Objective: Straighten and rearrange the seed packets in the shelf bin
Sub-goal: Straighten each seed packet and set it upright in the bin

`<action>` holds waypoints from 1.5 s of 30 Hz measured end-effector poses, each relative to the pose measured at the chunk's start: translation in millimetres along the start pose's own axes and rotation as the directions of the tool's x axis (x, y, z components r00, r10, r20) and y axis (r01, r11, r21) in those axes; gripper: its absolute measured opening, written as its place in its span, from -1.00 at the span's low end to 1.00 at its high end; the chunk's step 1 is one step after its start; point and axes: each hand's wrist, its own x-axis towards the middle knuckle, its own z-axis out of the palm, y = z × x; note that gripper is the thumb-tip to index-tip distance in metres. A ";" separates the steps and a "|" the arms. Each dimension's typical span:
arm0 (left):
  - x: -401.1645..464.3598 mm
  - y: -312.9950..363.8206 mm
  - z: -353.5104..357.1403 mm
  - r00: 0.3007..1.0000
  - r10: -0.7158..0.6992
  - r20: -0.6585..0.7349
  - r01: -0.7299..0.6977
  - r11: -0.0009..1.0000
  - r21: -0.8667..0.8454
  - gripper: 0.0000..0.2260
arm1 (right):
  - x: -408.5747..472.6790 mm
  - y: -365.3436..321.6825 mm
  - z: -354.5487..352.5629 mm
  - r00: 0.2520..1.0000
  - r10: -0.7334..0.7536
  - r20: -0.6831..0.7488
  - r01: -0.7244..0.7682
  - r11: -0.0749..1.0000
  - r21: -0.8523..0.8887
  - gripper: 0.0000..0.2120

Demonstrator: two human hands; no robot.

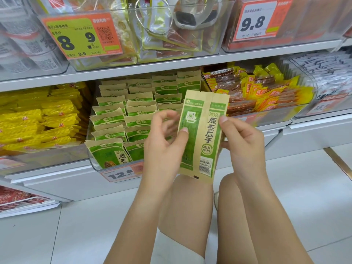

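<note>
One seed packet [202,134] is being held upright, back panel showing, just in front of the shelf bin [95,164]. Left hand [163,141] is pinching its left edge with the thumb; right hand [242,138] is gripping the right edge. Rows of packets [122,113] are standing in the bin. Likely mid-straightening; next, turning it face-forward and slotting it into a row.

Both hands [202,141] hold one packet [202,134] upright before the bin [93,161] of packets.
</note>
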 end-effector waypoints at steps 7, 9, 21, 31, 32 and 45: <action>-0.6 4.3 10.0 0.976 0.190 -0.109 -0.136 0.916 0.377 -0.69 | -9.5 0.7 6.2 0.980 -0.175 0.089 0.180 0.983 -0.048 -0.72; -0.1 4.6 9.8 0.972 0.209 -0.110 -0.149 0.904 0.400 -0.72 | -9.3 1.2 5.6 0.980 -0.173 0.097 0.177 0.984 -0.028 -0.73; -1.3 4.0 11.5 0.965 0.246 -0.092 -0.186 0.886 0.426 -0.90 | -9.8 0.9 4.8 0.983 -0.157 0.092 0.160 0.987 -0.023 -0.81; 2.4 6.8 5.0 0.997 0.030 -0.073 -0.023 0.995 0.092 -0.86 | -8.0 1.1 2.7 0.979 -0.040 0.199 0.025 0.997 0.076 -0.85; 2.5 7.3 4.7 0.998 -0.003 -0.055 0.004 1.000 0.030 -0.86 | -8.4 0.8 2.4 0.980 -0.015 0.199 -0.005 0.995 0.096 -0.85; 0.8 8.6 -0.5 0.988 -0.043 0.150 0.069 0.983 -0.170 -0.61 | -10.3 -9.3 8.8 0.970 0.052 0.239 -0.094 0.981 0.171 -0.96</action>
